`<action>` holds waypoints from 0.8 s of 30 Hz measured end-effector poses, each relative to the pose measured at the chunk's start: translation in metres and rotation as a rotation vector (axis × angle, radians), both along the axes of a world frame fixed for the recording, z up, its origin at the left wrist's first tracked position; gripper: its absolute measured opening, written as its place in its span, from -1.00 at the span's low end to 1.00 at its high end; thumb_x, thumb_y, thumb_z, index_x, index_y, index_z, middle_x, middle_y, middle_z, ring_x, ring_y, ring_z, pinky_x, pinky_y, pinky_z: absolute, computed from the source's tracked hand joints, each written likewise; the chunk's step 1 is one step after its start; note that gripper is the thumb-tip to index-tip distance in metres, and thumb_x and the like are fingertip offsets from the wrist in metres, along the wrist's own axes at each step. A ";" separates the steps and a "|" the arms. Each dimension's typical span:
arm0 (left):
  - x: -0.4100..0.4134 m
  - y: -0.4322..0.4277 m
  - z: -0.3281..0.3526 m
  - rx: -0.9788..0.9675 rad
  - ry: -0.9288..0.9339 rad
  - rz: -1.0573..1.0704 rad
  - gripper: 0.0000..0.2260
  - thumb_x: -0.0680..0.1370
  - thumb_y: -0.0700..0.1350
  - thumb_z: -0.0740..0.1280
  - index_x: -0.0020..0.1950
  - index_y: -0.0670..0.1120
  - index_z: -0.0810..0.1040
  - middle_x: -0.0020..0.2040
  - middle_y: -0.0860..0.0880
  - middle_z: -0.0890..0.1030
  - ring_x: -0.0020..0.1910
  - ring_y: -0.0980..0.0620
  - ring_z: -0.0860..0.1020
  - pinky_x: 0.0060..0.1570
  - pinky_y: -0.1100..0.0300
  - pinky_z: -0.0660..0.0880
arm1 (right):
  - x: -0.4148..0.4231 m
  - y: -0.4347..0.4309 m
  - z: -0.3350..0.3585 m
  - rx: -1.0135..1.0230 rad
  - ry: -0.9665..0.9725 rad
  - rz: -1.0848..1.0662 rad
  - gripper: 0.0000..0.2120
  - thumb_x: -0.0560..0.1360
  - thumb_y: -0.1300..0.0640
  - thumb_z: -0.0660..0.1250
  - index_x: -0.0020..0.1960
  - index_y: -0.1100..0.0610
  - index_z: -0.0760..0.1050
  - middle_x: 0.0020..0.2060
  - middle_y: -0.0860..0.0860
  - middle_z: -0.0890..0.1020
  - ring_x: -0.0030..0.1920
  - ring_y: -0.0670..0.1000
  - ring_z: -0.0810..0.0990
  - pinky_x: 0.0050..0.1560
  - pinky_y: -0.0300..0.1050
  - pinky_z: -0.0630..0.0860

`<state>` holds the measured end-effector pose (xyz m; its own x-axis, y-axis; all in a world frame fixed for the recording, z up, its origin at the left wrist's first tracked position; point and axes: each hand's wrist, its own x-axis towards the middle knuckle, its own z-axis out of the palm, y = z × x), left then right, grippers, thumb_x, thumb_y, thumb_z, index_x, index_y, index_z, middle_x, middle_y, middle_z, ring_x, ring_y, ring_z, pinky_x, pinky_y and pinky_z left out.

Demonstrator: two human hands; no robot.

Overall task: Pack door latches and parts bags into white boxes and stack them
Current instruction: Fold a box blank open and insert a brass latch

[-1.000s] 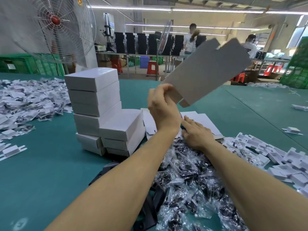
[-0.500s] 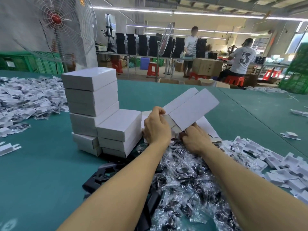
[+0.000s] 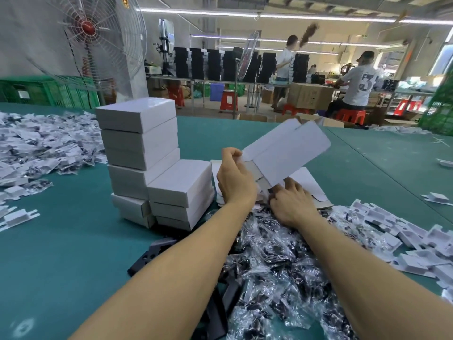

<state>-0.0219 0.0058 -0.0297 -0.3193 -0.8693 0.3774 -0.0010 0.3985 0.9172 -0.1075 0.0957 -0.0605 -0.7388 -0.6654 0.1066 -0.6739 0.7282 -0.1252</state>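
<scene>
1. Head view: the left hand (image 3: 235,177) is raised just right of the stack of white boxes (image 3: 142,143). Its thumb and fingers pinch the left end flap of a half-formed folding carton (image 3: 289,153).
2. This carton slants up and away to the right of the stack, with one long plain white panel facing the camera and its grey inner side showing near the hand.
3. The right hand (image 3: 290,204) lies low, right of the stack and under the carton's lower edge. Its fingers are curled downward, and I cannot tell whether they grip anything.
4. The stack stands on the green desk (image 3: 61,241) as two touching columns, a taller left one and a shorter right one. All visible faces are plain white.
5. Flat carton blanks (image 3: 311,185) lie on the desk just right of the stack, behind the hands.
6. Clear parts bags (image 3: 274,266) with dark contents are heaped in front and to the right of the stack, beneath both forearms.
7. Black door latches (image 3: 152,253) lie in front of the stack, partly under the left forearm.
8. White moulded trays (image 3: 392,224) are piled far right of the stack, and another heap of bagged pieces (image 3: 36,148) spreads to its left.
9. Behind the stack stands a fan (image 3: 98,40) with a red hub.
10. Far right behind the stack, a seated person's white shirt (image 3: 360,82) bears a large "3". A yellow sign (image 3: 125,1) on the pillar is too blurred to read.
</scene>
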 end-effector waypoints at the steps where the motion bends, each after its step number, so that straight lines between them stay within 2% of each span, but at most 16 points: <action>1: 0.001 0.002 0.007 -0.019 0.053 0.023 -0.81 0.68 -0.27 0.13 0.11 -0.07 0.50 -0.03 0.09 0.55 -0.08 0.06 0.46 -0.29 0.50 0.28 | -0.001 0.001 -0.001 -0.024 -0.014 0.016 -0.55 0.64 -0.07 -0.02 0.51 0.00 0.15 0.54 0.15 0.12 0.52 0.24 0.15 0.48 0.21 0.13; 4: 0.012 0.005 0.035 -0.107 0.196 0.080 -0.77 0.68 -0.29 0.13 0.10 -0.14 0.58 0.03 -0.04 0.63 -0.05 0.01 0.50 -0.15 0.34 0.32 | -0.004 0.003 -0.002 -0.092 -0.061 0.049 -0.42 0.62 0.02 0.11 0.57 -0.17 -0.05 0.59 0.09 -0.06 0.55 0.23 0.10 0.51 0.22 0.11; 6: 0.028 0.007 0.051 -0.145 0.256 0.118 -0.77 0.67 -0.30 0.14 0.09 -0.17 0.59 0.02 -0.09 0.64 -0.07 0.04 0.48 -0.19 0.38 0.30 | -0.001 0.004 -0.001 -0.164 -0.080 0.027 -0.37 0.61 0.08 0.15 0.58 -0.13 -0.07 0.58 0.09 -0.03 0.52 0.23 0.15 0.48 0.22 0.16; 8: 0.050 0.011 0.058 -0.166 0.288 0.147 -0.78 0.66 -0.31 0.16 0.04 -0.13 0.59 -0.02 -0.05 0.63 -0.11 0.09 0.47 -0.19 0.47 0.32 | 0.002 0.004 0.000 -0.219 -0.095 -0.005 -0.37 0.60 0.10 0.16 0.58 -0.08 -0.05 0.57 0.10 0.03 0.51 0.22 0.17 0.46 0.21 0.20; 9: 0.064 0.013 0.058 -0.166 0.297 0.157 -0.77 0.65 -0.31 0.17 0.01 -0.09 0.58 -0.04 -0.02 0.61 -0.13 0.11 0.47 -0.16 0.44 0.35 | 0.003 0.004 0.001 -0.233 -0.101 -0.014 -0.39 0.60 0.10 0.15 0.58 -0.04 -0.03 0.56 0.12 0.05 0.50 0.22 0.18 0.46 0.20 0.20; 11: 0.090 0.012 0.054 -0.143 0.298 0.167 -0.74 0.64 -0.32 0.17 -0.05 -0.03 0.56 -0.09 0.04 0.58 -0.13 0.11 0.48 -0.08 0.14 0.52 | 0.006 0.004 0.002 -0.261 -0.113 -0.033 -0.42 0.62 0.10 0.14 0.58 0.03 0.01 0.53 0.15 0.10 0.48 0.21 0.21 0.47 0.18 0.21; 13: 0.114 0.006 0.048 -0.099 0.263 0.166 -0.72 0.62 -0.32 0.16 -0.08 -0.02 0.58 -0.11 0.02 0.58 -0.09 -0.01 0.54 -0.08 -0.11 0.59 | 0.009 0.004 0.005 -0.297 -0.112 -0.064 -0.47 0.63 0.10 0.13 0.56 0.10 0.08 0.49 0.18 0.18 0.42 0.18 0.29 0.42 0.15 0.28; 17: 0.148 0.000 0.038 -0.015 0.198 0.223 -0.62 0.61 -0.32 0.14 -0.17 0.13 0.54 -0.17 -0.08 0.59 -0.17 -0.19 0.61 -0.17 -0.18 0.59 | 0.016 0.003 0.012 -0.315 -0.069 -0.074 -0.58 0.64 0.15 0.08 0.49 0.15 0.24 0.35 0.19 0.41 0.29 0.16 0.42 0.31 0.12 0.37; 19: 0.154 0.002 0.033 0.016 0.208 0.226 -0.61 0.60 -0.34 0.13 -0.19 0.12 0.52 -0.19 -0.12 0.58 -0.20 -0.23 0.61 -0.16 -0.20 0.56 | 0.014 0.002 0.016 -0.282 0.052 -0.112 -0.59 0.62 0.17 0.06 0.46 0.12 0.29 0.33 0.17 0.47 0.29 0.16 0.43 0.33 0.10 0.37; 21: 0.155 0.003 0.029 0.066 0.227 0.220 -0.62 0.59 -0.35 0.13 -0.20 0.09 0.53 -0.18 -0.13 0.58 -0.19 -0.25 0.61 -0.15 -0.17 0.55 | 0.009 0.005 0.021 -0.227 0.135 -0.207 -0.53 0.62 0.12 0.04 0.53 0.06 0.21 0.48 0.17 0.32 0.47 0.20 0.26 0.49 0.13 0.17; 23: 0.154 0.003 0.027 0.117 0.260 0.233 -0.62 0.57 -0.37 0.14 -0.21 0.08 0.53 -0.18 -0.08 0.59 -0.15 -0.21 0.60 -0.16 -0.07 0.52 | 0.001 0.011 0.026 -0.162 0.089 -0.327 -0.49 0.64 0.03 0.00 0.58 -0.06 0.07 0.59 0.15 0.07 0.57 0.26 0.00 0.56 0.19 -0.07; 24: 0.154 0.002 0.026 0.137 0.279 0.238 -0.62 0.57 -0.37 0.14 -0.21 0.06 0.54 -0.18 -0.05 0.59 -0.14 -0.20 0.60 -0.16 -0.03 0.51 | -0.005 0.014 0.028 -0.130 0.042 -0.378 -0.50 0.65 -0.01 -0.02 0.58 -0.11 0.04 0.60 0.15 0.00 0.57 0.30 -0.06 0.55 0.23 -0.13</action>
